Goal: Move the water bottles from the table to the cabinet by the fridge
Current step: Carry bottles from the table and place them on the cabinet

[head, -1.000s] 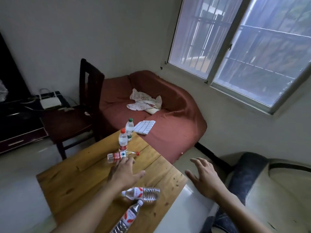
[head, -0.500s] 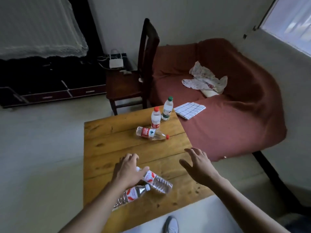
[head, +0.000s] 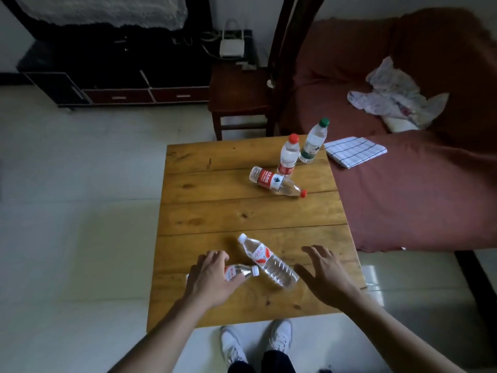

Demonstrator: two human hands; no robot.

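Several water bottles lie or stand on a wooden table (head: 215, 211). Near the front edge, my left hand (head: 208, 279) rests over a lying white-capped bottle (head: 243, 271), fingers curled around its body. A second white-capped bottle (head: 269, 261) lies diagonally just right of it. My right hand (head: 326, 275) hovers open beside that bottle's base, not touching it. Farther back a red-capped bottle (head: 277, 182) lies on its side. Behind it stand a red-capped bottle (head: 288, 156) and a green-capped bottle (head: 313, 142), both upright.
A red-covered sofa (head: 416, 189) borders the table's right side, with a checked cloth (head: 355, 152) and crumpled fabric (head: 395, 94) on it. A dark wooden chair (head: 242, 98) stands behind the table. A black TV cabinet (head: 115, 76) lines the back wall. My white shoes (head: 255, 343) stand on pale floor.
The view has tilted down and swung left. My left hand has settled onto the nearest lying bottle. My right hand has come closer to the second white-capped bottle.
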